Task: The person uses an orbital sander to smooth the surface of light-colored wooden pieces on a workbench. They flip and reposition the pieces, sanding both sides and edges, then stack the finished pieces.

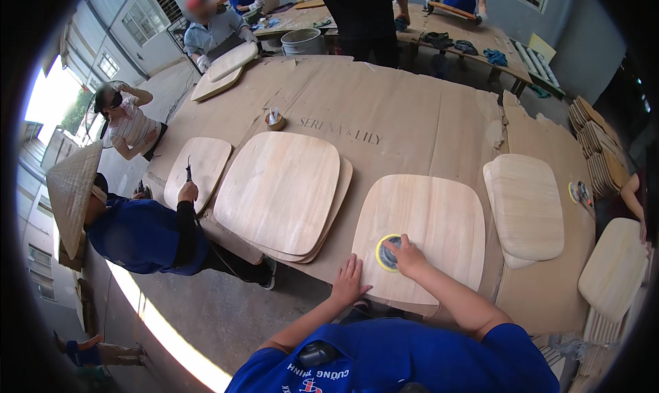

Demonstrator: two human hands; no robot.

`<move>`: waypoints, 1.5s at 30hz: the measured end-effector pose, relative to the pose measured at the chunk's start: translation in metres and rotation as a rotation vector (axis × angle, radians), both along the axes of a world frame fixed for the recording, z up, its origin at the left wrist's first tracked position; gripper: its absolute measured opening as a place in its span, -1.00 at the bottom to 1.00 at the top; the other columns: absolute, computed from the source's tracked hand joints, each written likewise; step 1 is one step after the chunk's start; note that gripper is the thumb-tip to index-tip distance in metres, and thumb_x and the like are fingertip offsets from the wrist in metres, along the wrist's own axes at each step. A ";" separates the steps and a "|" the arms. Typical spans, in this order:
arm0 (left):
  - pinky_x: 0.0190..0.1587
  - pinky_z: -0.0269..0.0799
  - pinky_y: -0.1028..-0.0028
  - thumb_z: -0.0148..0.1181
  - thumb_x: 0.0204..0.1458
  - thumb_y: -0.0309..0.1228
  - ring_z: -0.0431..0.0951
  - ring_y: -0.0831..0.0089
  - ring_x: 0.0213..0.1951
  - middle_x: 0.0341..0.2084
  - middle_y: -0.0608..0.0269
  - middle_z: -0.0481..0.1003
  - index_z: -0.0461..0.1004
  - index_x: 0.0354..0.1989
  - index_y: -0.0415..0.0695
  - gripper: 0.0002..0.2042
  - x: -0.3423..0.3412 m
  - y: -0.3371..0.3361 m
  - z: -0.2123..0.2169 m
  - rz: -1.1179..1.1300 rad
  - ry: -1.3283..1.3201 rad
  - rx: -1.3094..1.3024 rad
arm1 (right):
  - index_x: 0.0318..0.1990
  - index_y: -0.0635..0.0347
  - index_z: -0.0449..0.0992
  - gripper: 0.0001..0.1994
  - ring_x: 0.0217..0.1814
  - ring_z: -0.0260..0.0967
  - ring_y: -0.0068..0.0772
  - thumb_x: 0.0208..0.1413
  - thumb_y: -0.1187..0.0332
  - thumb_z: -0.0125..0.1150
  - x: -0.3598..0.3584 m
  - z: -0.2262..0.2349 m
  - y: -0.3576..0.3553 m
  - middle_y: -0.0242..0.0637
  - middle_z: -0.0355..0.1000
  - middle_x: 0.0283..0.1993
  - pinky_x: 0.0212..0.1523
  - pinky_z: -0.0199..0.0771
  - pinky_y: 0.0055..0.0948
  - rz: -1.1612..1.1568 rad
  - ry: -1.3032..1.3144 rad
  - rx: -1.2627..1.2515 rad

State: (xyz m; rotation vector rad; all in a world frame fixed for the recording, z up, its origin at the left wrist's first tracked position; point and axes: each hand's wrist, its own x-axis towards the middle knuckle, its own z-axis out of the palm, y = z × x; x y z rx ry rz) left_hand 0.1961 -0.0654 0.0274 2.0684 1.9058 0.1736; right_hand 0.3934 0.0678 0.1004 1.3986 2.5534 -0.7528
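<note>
A pale wooden seat panel with rounded corners lies flat on the cardboard-covered table in front of me. My right hand is closed on a round sanding pad, dark in the middle with a yellow rim, which rests on the panel's left part. My left hand lies at the panel's near left edge with its fingers stretched out, holding nothing. Left of it, a stack of similar panels sits on the table; to the right is another small stack.
Brown cardboard covers the table. A small round container stands near the middle. At left, a co-worker in a conical hat holds a dark tool over a panel. A person's hand touches a panel at far right. A bucket stands behind.
</note>
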 end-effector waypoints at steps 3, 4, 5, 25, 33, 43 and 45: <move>0.28 0.11 0.07 0.25 -0.09 0.10 0.06 0.03 0.36 0.39 -0.08 -0.05 0.06 0.35 -0.23 -0.08 0.001 0.000 0.001 0.001 0.049 0.008 | 0.29 -0.40 0.23 -0.33 0.01 0.38 0.10 0.01 0.53 0.07 0.035 0.017 -0.022 0.00 0.11 0.13 0.00 0.48 -0.12 0.074 -0.068 -0.078; 0.28 0.11 0.07 0.25 -0.09 0.10 0.06 0.04 0.36 0.39 -0.08 -0.05 0.05 0.35 -0.22 -0.08 0.001 0.001 0.001 0.005 0.050 -0.003 | 0.30 -0.41 0.21 -0.33 0.02 0.39 0.09 0.04 0.53 0.05 0.054 0.024 -0.029 -0.02 0.11 0.14 0.00 0.48 -0.11 0.090 -0.128 -0.118; 0.29 0.11 0.08 0.25 -0.09 0.10 0.05 0.04 0.37 0.39 -0.08 -0.05 0.05 0.35 -0.22 -0.08 0.002 0.001 0.000 0.009 0.062 -0.025 | 0.30 -0.42 0.20 -0.32 0.02 0.40 0.08 0.03 0.53 0.05 0.076 0.031 -0.035 -0.02 0.11 0.14 0.01 0.48 -0.13 0.078 -0.144 -0.108; 0.05 0.39 0.19 0.24 -0.08 0.15 0.49 -0.07 -0.02 -0.10 -0.25 0.48 0.32 0.13 -0.40 -0.17 0.012 0.031 -0.010 0.815 -0.481 -0.338 | 0.32 0.02 0.10 -0.18 0.21 0.23 0.13 -0.17 0.59 0.32 0.462 -0.045 -0.082 0.05 0.10 0.23 0.17 0.36 -0.08 -1.240 -0.058 0.315; -0.05 0.46 0.15 0.10 -0.09 0.34 0.56 -0.03 -0.09 -0.10 -0.24 0.50 0.41 0.03 -0.46 -0.08 0.011 0.043 0.007 0.967 -0.597 -0.556 | 0.07 0.34 0.35 -0.53 -0.29 0.47 -0.16 0.06 0.27 0.28 0.320 -0.111 -0.038 -0.13 0.48 -0.22 -0.23 0.50 -0.22 -0.891 0.489 -0.113; -0.24 0.51 0.33 0.35 -0.03 -0.06 0.61 0.30 -0.32 -0.27 0.04 0.59 0.48 -0.01 -0.30 -0.44 0.000 0.064 0.087 0.585 -0.759 -0.028 | 0.13 0.29 0.33 -0.51 0.03 0.45 -0.06 0.29 0.03 -0.03 0.256 -0.085 -0.019 -0.10 0.44 0.05 0.01 0.52 -0.04 -1.213 1.090 -0.744; -0.30 0.51 0.39 0.39 -0.05 -0.15 0.60 0.44 -0.40 -0.43 0.13 0.61 0.54 -0.13 -0.31 -0.54 -0.023 0.080 0.104 0.543 -0.753 0.016 | 0.15 0.31 0.30 -0.53 0.09 0.42 -0.07 0.29 0.08 0.00 0.226 -0.083 -0.021 -0.07 0.40 0.10 0.02 0.52 -0.05 -1.242 1.239 -0.713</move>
